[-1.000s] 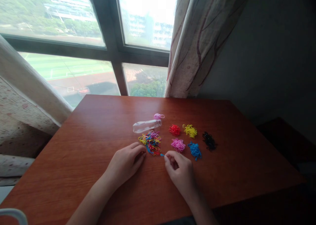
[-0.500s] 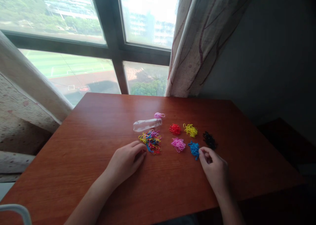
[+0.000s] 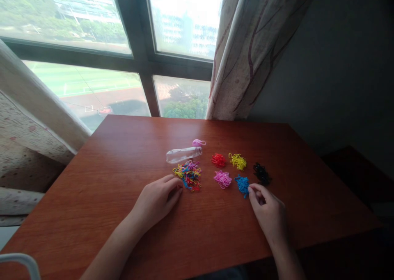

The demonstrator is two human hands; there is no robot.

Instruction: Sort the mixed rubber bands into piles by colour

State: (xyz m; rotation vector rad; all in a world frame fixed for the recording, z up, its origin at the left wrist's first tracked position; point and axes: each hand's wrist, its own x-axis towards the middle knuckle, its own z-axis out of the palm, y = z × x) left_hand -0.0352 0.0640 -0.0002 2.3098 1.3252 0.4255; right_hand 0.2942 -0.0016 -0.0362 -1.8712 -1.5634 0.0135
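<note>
A mixed heap of small coloured rubber bands (image 3: 189, 174) lies on the table. At its left edge is my left hand (image 3: 161, 196), thumb and fingers curled together; what they hold, if anything, is hidden. My right hand (image 3: 267, 204) is closed in a pinch at the right edge of a blue rubber band pile (image 3: 242, 184), and I cannot make out what is between the fingertips. Sorted piles sit nearby: pink rubber bands (image 3: 222, 179), red rubber bands (image 3: 218, 160), yellow rubber bands (image 3: 238, 161) and black rubber bands (image 3: 261, 173).
Behind the mixed heap a clear bottle-shaped container (image 3: 183, 154) lies on its side, with a pink looped cap (image 3: 198, 143) by its mouth. The brown wooden table (image 3: 101, 181) reaches back to a window and curtains (image 3: 243, 67). A white curved bar (image 3: 23, 260) shows at lower left.
</note>
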